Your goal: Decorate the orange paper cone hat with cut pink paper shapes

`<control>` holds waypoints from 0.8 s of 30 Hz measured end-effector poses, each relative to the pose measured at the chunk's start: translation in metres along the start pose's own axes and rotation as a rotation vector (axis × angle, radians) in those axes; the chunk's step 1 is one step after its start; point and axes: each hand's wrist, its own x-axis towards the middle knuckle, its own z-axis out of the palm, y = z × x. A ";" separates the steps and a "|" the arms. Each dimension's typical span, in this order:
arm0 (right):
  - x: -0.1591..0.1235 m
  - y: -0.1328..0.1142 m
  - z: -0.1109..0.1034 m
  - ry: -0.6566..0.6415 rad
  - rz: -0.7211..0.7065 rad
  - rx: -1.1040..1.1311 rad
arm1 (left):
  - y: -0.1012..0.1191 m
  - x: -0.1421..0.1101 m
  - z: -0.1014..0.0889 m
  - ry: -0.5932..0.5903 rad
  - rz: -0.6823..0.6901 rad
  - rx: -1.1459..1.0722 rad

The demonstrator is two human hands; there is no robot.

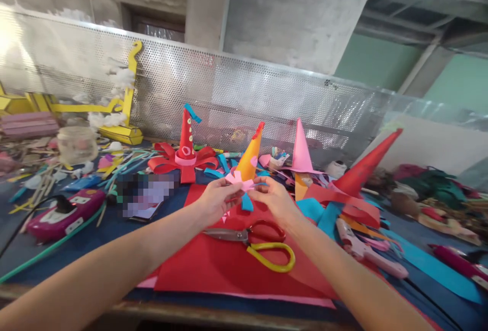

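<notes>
Hats: four [186,143]; scissors: one [254,242]

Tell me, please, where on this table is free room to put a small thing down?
Free: the near part of the red sheet, below the scissors, between the forearms; also the blue table between the pink glue gun and left arm. Crowded: behind both hands, around the paper cones, and the right side with strips.

Matt pink paper flower [239,180] sits between both hands. The red sheet [213,265] beneath is smooth, matt paper. The scissors [253,243] have dull metal blades and glossy red and yellow plastic handles. The perforated metal screen [236,97] gleams behind; the glue gun [368,250] is shiny pink plastic.
</notes>
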 end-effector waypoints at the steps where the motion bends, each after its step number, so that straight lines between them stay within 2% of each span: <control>1: -0.006 -0.002 0.002 -0.012 -0.016 -0.025 | -0.002 -0.006 0.000 0.030 0.010 -0.024; 4: -0.026 -0.007 -0.002 -0.071 -0.075 -0.159 | -0.005 -0.015 -0.007 0.117 0.037 -0.055; 6: -0.044 -0.007 -0.011 -0.155 -0.103 -0.285 | -0.004 -0.017 -0.014 0.158 0.047 -0.057; 8: -0.060 -0.003 -0.020 -0.271 -0.108 -0.409 | -0.001 -0.020 -0.020 0.186 0.053 -0.049; 11: -0.077 0.009 -0.028 -0.359 -0.135 -0.549 | 0.003 -0.024 -0.025 0.203 0.060 -0.024; 17: -0.076 0.024 -0.030 -0.393 -0.157 -0.691 | 0.010 -0.026 -0.029 0.185 0.069 0.047; 24: -0.083 0.013 -0.032 -0.403 -0.156 -0.705 | 0.017 -0.013 -0.040 0.198 0.044 0.037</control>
